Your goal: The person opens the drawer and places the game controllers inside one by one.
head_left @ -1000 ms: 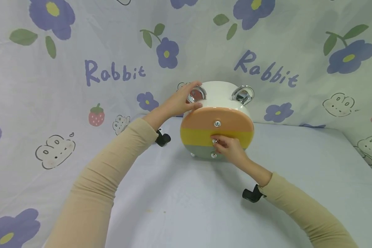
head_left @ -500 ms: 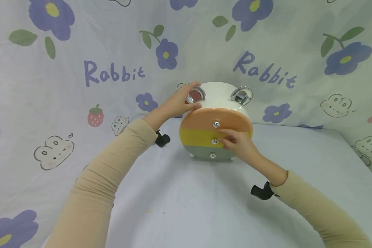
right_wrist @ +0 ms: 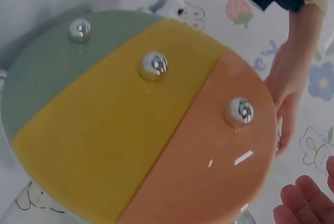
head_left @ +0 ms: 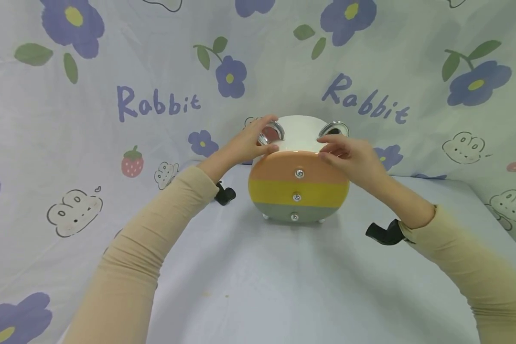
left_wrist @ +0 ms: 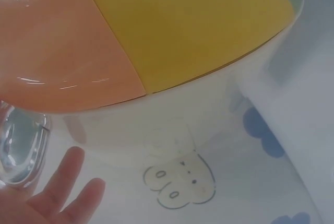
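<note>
We think the left hand (head_left: 248, 139), fingers spread at one ear (head_left: 281, 130), steadies the cabinet (head_left: 298, 187); the right hand's (head_left: 356, 160) parted fingers hover by the second ear (head_left: 336, 123).

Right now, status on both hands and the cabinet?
Left hand at left chrome ear. Right hand by right ear. Cabinet: drawers look closed, knobs unobstructed.

A white backdrop (head_left: 266, 57) with purple flowers (head_left: 231, 76) and rabbit faces (head_left: 75, 210) hangs behind a pale tabletop (head_left: 258, 277).

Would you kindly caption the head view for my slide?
Left hand and right hand at the shiny ears of a striped cabinet.
</note>
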A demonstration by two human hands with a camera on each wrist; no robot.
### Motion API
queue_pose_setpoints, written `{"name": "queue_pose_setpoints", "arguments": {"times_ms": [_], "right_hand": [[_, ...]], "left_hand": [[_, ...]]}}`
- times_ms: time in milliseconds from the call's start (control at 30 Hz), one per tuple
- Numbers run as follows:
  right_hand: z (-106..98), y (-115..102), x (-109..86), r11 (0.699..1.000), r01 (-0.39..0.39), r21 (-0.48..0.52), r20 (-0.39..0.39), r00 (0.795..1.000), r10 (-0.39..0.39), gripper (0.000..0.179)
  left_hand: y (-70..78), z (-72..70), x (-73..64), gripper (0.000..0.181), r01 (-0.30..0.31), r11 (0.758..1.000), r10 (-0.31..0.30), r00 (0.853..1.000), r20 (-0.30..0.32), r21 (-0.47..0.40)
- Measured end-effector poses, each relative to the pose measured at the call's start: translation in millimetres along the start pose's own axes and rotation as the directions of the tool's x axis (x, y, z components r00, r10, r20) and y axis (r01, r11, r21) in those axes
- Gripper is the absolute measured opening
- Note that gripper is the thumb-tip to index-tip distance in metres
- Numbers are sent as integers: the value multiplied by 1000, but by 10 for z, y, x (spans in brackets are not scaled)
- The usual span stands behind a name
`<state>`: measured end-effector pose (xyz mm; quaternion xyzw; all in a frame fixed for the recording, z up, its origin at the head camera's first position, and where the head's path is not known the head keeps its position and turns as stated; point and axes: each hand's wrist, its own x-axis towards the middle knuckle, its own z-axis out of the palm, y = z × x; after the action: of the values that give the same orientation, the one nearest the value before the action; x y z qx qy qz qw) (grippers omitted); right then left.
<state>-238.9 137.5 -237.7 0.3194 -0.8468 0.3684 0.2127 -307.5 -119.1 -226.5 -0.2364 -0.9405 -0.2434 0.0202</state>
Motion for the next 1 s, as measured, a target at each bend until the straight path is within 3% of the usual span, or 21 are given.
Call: {"name": "queue_pose_setpoints", "arguments": {"times_ms": [167,267,433,667,833,1000], "right_hand": [[-80,47,161,996,62,-57,-36,997,-64,27],[-110,88,250,994,61,-91,-28,998,-64,32],[-111,212,361,991,-36,-127,53,998,43,47],[-33,444,411,977,-183,-112,161,967,200,74],[16,543,398,986,-162,-47,147,975,167,86],[63,582,388,993,-118,-20,120,986,120,86]], "left_hand": [[-1,4,1,78,-6,1000,6,1000,-4,-1],[-6,6,3,79,-11,1000,11,1000,-7,-1],[-10,5,3,80,-11,1000,11,1000,-6,-5],[0,8,14,80,-5,1000,5,1000,-2,-17],[2,9,13,79,-2,1000,2,1000,-4,-18],[-32,12,2,82,-21,1000,21,1000,-11,0]]}}
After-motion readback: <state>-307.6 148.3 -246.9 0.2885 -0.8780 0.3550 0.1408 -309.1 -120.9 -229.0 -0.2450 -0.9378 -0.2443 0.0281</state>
